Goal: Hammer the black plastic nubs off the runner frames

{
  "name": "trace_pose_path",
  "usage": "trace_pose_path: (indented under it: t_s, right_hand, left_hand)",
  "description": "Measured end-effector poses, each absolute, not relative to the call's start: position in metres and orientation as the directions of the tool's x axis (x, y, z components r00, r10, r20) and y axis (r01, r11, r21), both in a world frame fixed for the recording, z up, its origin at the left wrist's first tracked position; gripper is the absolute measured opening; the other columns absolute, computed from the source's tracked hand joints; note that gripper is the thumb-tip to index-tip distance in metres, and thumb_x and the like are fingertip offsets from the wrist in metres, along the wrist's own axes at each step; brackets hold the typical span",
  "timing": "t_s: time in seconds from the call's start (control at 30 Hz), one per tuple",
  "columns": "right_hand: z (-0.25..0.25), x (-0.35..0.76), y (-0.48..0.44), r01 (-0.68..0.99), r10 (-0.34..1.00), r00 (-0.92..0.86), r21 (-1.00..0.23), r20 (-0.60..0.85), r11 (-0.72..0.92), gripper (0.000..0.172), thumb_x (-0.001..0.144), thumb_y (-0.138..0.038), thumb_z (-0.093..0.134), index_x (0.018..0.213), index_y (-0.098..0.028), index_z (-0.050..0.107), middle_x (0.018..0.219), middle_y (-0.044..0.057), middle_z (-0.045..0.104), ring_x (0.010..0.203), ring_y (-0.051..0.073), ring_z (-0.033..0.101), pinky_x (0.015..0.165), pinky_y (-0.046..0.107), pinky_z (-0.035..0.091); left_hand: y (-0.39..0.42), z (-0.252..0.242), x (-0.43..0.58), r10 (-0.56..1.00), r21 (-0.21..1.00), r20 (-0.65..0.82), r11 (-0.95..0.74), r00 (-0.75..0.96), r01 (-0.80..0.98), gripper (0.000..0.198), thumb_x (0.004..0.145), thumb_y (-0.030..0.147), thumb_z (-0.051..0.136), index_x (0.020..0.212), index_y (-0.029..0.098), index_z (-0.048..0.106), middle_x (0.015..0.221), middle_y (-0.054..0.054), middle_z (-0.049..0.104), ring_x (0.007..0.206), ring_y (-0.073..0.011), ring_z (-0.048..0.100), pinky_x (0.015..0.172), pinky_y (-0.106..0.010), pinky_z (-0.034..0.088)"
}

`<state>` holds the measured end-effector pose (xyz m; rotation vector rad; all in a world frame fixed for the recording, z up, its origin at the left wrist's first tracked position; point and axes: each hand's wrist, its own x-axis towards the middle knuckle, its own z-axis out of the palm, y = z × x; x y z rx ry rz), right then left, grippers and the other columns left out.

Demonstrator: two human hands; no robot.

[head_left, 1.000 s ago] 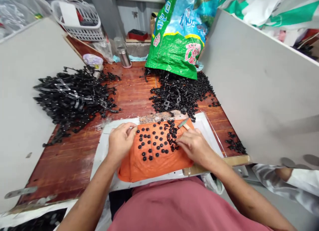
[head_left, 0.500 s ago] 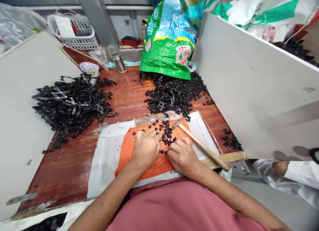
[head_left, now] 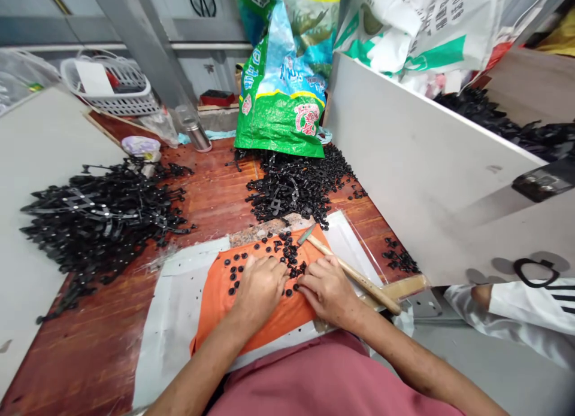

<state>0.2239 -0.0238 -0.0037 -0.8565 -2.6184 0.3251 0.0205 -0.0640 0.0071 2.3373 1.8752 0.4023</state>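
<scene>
My left hand rests on an orange cloth, fingers curled down; whatever its fingertips grip is hidden beneath them. My right hand is closed in a pinch at a small black round piece on the cloth. Between and beyond the hands lies a loose cluster of similar black pieces. Several more stand in rough rows left of my left hand. A small hammer with a wooden handle lies slantwise across the cloth, partly behind my right hand.
Heaps of black plastic parts lie at left and back centre, below a green and blue bag. Grey-white partitions flank the reddish wooden table. A steel flask and white basket stand behind.
The view has swung to the right and tilted, so more rows of black pieces show beside my left hand. Both hands stay over the cloth, with their fingers still curled.
</scene>
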Motion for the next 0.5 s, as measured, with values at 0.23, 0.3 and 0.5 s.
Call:
trace_pose_path:
  t_s: [0.23, 0.3, 0.5]
  right_hand:
    - [0.01, 0.221, -0.014, 0.505, 0.602, -0.735, -0.339, 0.314, 0.794, 0.016, 0.1, -0.023, 0.057, 0.095, -0.021, 0.072, 0.086, 0.004, 0.062, 0.089, 0.02, 0.05, 0.085, 0.037, 0.032]
    - [0.02, 0.218, 0.006, 0.503, 0.6, -0.728, -0.335, 0.331, 0.796, 0.017, 0.1, -0.024, 0.057, 0.094, -0.021, 0.073, 0.087, 0.004, 0.063, 0.089, 0.02, 0.051, 0.084, 0.036, 0.033]
    - [0.055, 0.206, 0.122, 0.625, 0.646, -0.66, -0.197, 0.383, 0.755, 0.018, 0.097, -0.024, 0.061, 0.108, -0.017, 0.074, 0.1, 0.011, 0.068, 0.097, 0.023, 0.057, 0.088, 0.036, 0.041]
  left_hand:
    - [-0.072, 0.019, 0.022, 0.974, 0.329, 0.075, -0.225, 0.212, 0.917, 0.022, 0.096, 0.025, 0.057, 0.078, 0.021, 0.069, 0.083, -0.005, 0.071, 0.084, -0.0236, 0.063, 0.082, -0.042, 0.035]
    - [-0.073, 0.021, 0.02, 0.974, 0.392, 0.084, -0.225, 0.209, 0.892, 0.02, 0.096, 0.027, 0.057, 0.082, 0.022, 0.071, 0.084, -0.005, 0.072, 0.084, -0.0237, 0.064, 0.084, -0.043, 0.037]
    - [-0.091, 0.022, 0.015, 0.979, 0.631, 0.184, -0.188, 0.09, 0.753, 0.015, 0.094, 0.02, 0.061, 0.084, 0.024, 0.072, 0.086, -0.001, 0.076, 0.085, -0.019, 0.067, 0.081, -0.036, 0.044]
